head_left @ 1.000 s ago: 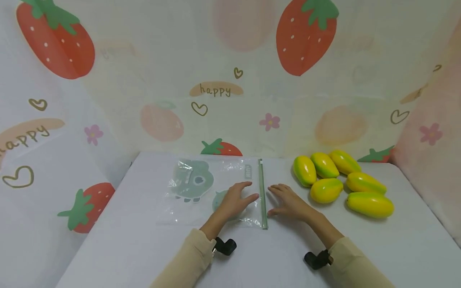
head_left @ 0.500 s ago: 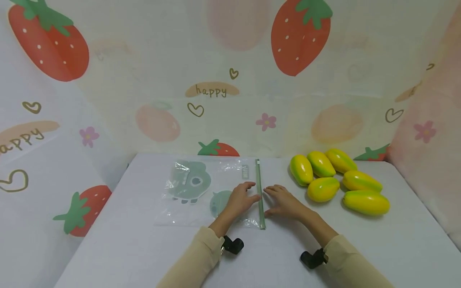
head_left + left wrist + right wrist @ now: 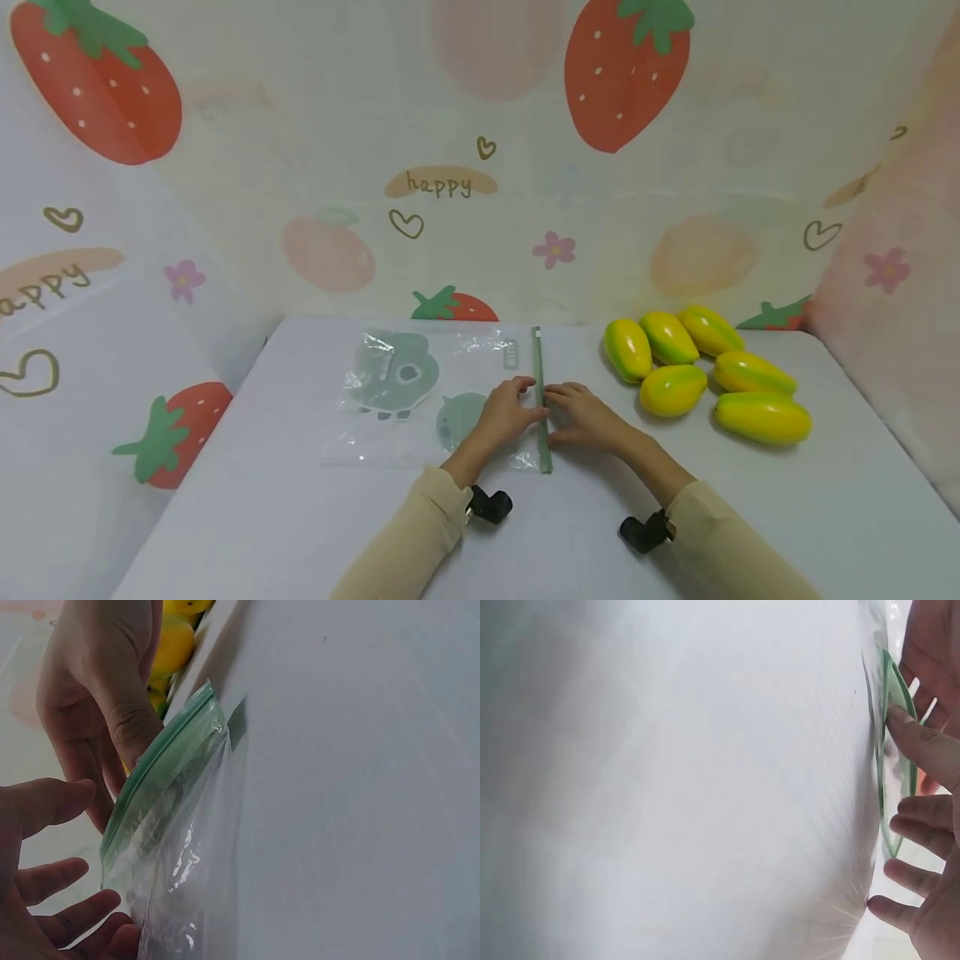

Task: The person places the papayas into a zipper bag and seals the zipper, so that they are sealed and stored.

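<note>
A clear zip bag with green cartoon prints lies flat on the table, its green zip edge toward the right. My left hand is over the bag beside that edge, fingers spread and loosely bent. From the other side, my right hand reaches the edge with thumb and fingers apart. In the right wrist view the two green strips of the bag mouth stand slightly parted, and the right thumb overlaps them. Whether the fingertips touch the plastic is hard to tell.
Several yellow-and-green mango-like fruits lie in a group at the right rear of the white table. A strawberry-print cloth wall stands behind the table and along both sides.
My right hand has come left up to the green zip edge. My left hand has shifted slightly right relative to the bag. Bag and fruits stay in place; the head view has shifted slightly.
</note>
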The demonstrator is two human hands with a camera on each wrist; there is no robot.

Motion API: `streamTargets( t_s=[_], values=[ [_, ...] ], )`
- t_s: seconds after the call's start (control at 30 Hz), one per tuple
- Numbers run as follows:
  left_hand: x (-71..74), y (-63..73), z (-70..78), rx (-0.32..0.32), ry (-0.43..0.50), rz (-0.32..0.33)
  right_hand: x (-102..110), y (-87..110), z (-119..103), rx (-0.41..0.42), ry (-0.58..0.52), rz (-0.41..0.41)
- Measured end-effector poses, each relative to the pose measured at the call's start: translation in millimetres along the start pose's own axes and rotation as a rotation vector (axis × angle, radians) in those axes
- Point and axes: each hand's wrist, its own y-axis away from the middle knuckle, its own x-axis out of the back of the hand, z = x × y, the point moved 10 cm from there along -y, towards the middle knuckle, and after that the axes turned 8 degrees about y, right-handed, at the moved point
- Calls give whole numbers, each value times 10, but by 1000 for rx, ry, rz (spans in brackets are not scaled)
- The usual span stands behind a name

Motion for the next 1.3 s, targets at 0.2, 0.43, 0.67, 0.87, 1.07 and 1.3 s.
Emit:
streamTargets(
  t_s=[0.2, 0.43, 0.67, 0.87, 1.07, 1.3],
  values=[
    [-57, -26, -47, 24, -40, -15, -29, -17, -7, -15, 7, -26],
    [-62, -41, -12, 9, -132, 16, -36, -27, -38, 7, 21, -25],
    [-46, -29, 33, -3, -196, 31, -28, -36, -89, 18, 62, -22],
    [-51, -47, 46, -4, -319, 7, -50, -45, -71, -13, 52, -47],
    [-48, -83, 74, -61, -421, -10, -49, -39, -51, -25, 63, -57],
    [-73, -88, 84, -107, -497, -49, -35, -44, -35, -29, 86, -40]
  ],
)
